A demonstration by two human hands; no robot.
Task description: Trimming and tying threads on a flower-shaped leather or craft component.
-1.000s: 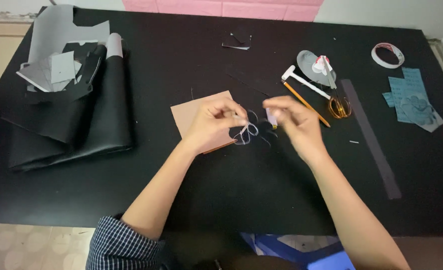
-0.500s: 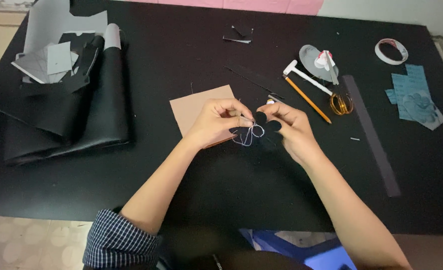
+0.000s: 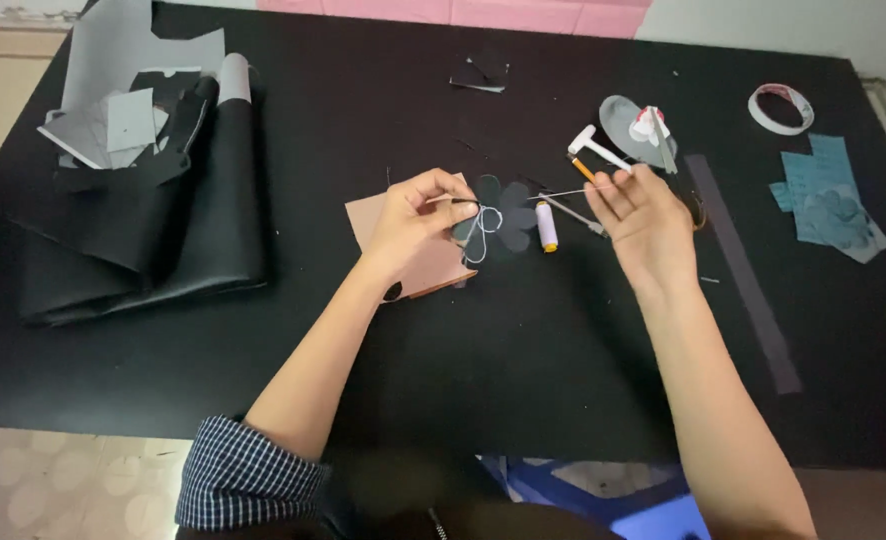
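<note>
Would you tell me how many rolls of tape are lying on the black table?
1: a white tape roll lies near the table's far right corner, beyond the right hand. Others may be hidden under the piled sheets.

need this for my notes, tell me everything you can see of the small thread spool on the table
The thread spool is a small, slim cylinder wound with white thread, with a yellowish cap at its lower end. It lies on its side on the black table, between the two hands and just right of the dark petal-shaped pieces. Neither hand touches it.
</note>
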